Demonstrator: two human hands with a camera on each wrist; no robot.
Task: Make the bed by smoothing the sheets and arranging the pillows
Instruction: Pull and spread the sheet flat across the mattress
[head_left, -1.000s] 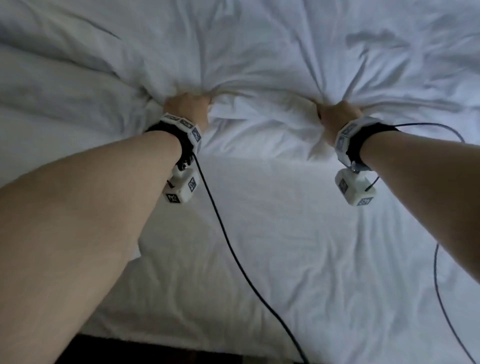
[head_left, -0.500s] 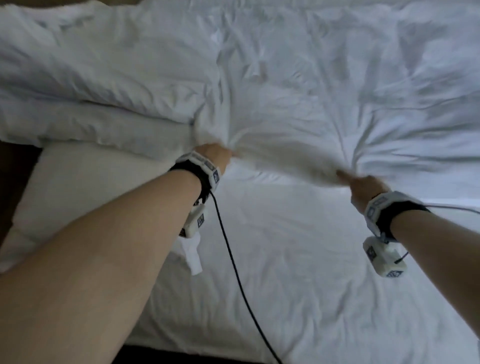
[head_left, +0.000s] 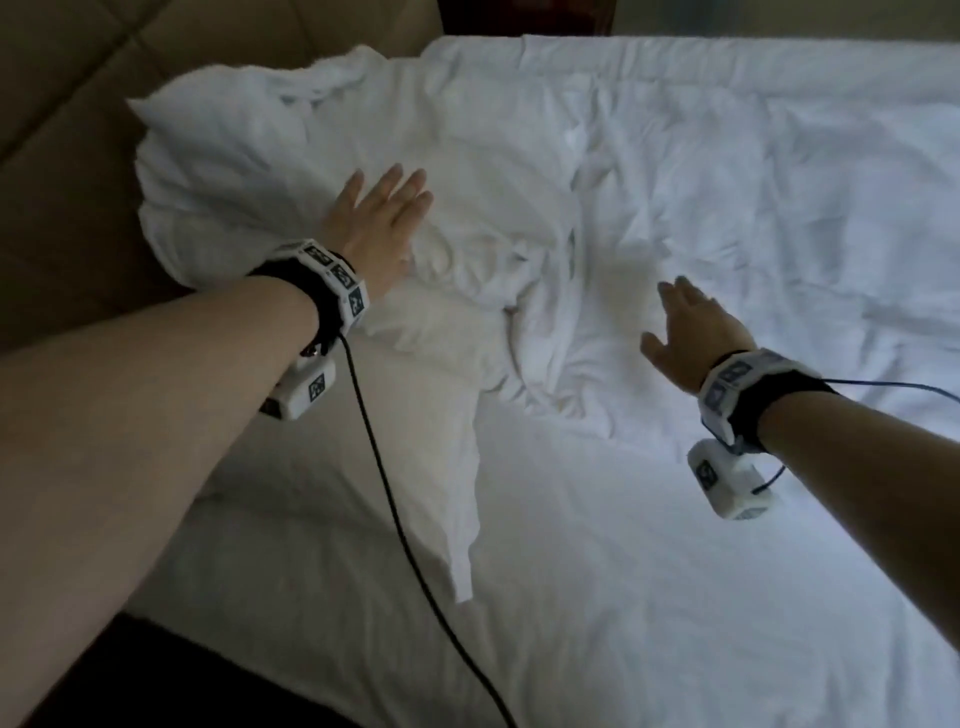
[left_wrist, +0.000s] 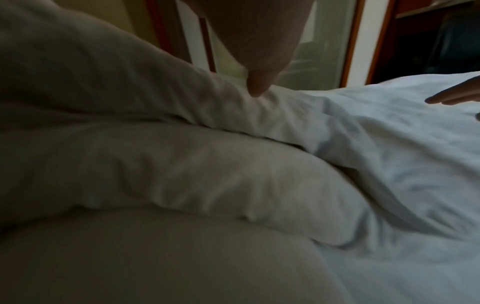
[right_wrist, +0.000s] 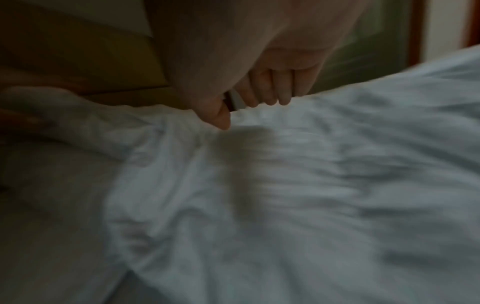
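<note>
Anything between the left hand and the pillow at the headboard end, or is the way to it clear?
Yes: the bunched white duvet is draped over the pillow. The left hand lies flat on that fold, not on the pillow itself.

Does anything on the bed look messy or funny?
Yes. The white duvet is bunched into a crumpled heap near the headboard, partly covering a pillow, and wrinkled further along. Nothing looks spilled or torn.

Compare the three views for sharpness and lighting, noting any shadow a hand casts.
Head view: dim but sharpest; the duvet looks bluish. Left wrist view: dark, soft, pillow greyish. Right wrist view: most blurred, the right hand casting a shadow on the cloth.
</note>
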